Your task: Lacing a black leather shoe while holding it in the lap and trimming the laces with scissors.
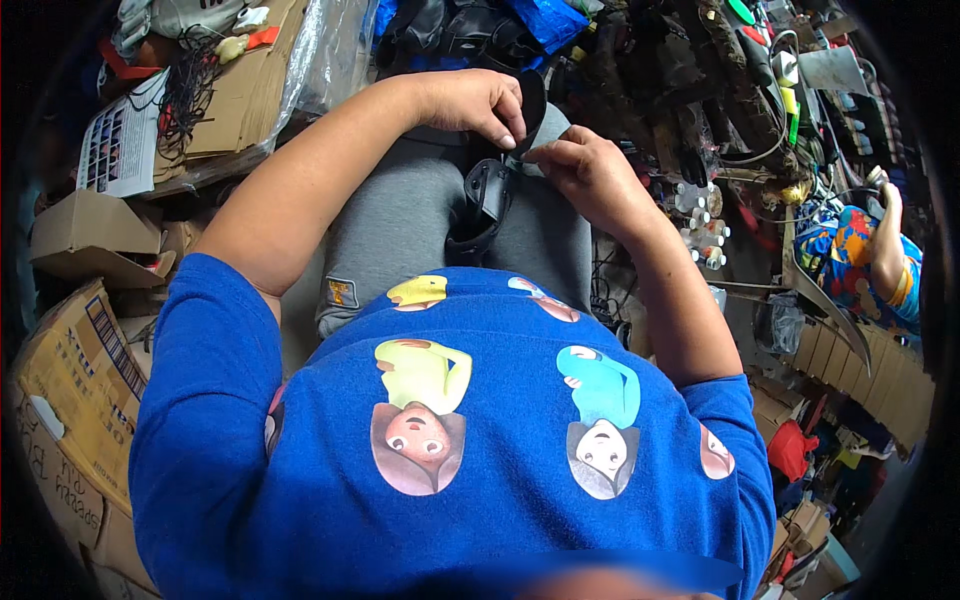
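Observation:
Between my knees, over the grey trousers (385, 215), rests a black item (490, 195) that looks like a shoe or sandal, with an open strapped part toward me and a dark curved end farther off. My left hand (488, 105) is closed in a pinch at its upper edge, thumb against fingertips. Just to the right, my right hand (592, 172) is pinched too, its fingertips close to the left ones. Anything thin between the fingers is too small to make out.
Cardboard boxes (95, 235) and flattened cardboard (240, 110) with a tangle of black cord (185, 105) lie at left. Black shoes (465, 35) are piled ahead. Small bottles (705, 230) stand at right, near another person's arm (888, 240) and a curved blade-like strip (835, 300).

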Motion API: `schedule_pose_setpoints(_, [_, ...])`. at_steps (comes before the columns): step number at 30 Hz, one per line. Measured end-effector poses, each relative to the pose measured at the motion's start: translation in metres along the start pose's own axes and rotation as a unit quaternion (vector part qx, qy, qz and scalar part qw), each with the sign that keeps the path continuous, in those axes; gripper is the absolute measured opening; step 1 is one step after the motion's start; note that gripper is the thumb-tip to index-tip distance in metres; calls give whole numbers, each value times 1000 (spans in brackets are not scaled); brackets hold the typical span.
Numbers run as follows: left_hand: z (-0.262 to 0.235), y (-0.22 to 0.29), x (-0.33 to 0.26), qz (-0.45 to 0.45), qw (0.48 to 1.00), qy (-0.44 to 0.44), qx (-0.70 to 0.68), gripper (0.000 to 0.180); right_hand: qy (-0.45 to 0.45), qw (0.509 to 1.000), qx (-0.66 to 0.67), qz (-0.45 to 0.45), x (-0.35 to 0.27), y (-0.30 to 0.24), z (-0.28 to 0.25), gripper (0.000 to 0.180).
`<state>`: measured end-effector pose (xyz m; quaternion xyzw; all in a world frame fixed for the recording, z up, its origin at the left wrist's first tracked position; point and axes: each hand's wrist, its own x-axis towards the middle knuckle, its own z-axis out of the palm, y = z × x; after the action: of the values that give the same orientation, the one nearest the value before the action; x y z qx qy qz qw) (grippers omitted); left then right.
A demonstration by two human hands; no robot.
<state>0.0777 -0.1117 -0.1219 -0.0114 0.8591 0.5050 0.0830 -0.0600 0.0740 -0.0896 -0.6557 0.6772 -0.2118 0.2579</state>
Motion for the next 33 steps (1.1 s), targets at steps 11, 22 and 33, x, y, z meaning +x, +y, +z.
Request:
schedule_pose_setpoints(11, [-5,8,-2,-72,993,-44,-85,25,32,999,4,14,-4,-3,5,26])
schedule_pose_setpoints(22, [-3,4,4,-45,995,-24,-91,20,40,999,15,3,-2,0,9,26])
schedule_pose_setpoints(33, [-1,2,7,-60,996,-28,-66,22,48,998,30,12,-1,9,15,22])
